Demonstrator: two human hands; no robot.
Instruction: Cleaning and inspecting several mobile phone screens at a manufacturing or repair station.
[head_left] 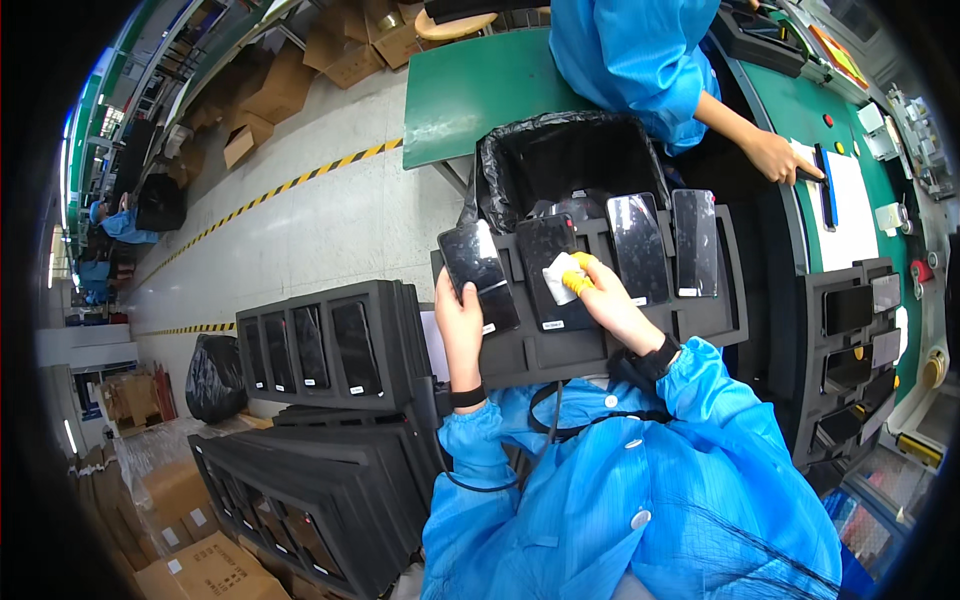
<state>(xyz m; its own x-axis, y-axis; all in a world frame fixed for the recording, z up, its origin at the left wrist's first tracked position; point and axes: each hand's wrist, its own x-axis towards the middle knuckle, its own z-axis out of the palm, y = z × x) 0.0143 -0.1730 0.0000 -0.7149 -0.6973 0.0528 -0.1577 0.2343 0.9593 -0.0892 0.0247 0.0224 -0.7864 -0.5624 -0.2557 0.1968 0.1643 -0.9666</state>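
Observation:
My left hand (459, 325) grips a dark phone-sized screen panel (480, 262) by its lower left side, tilted over the left end of a black foam tray (580, 352). In my right hand (620, 308), whose fingertips wear yellow finger cots, a small white wipe (562, 278) is pinched against a second dark panel (545, 240) in the tray. Further right, a third panel (637, 245) and a fourth panel (695, 243) lie in their slots. Each carries a small white label near its lower edge.
Behind the tray stands a bin lined with a black bag (520, 150). Stacked foam trays (300, 400) with panels rise at the left. A co-worker's hand (775, 158) touches a blue-edged phone (828, 190) on the right bench, near another tray of panels (845, 345).

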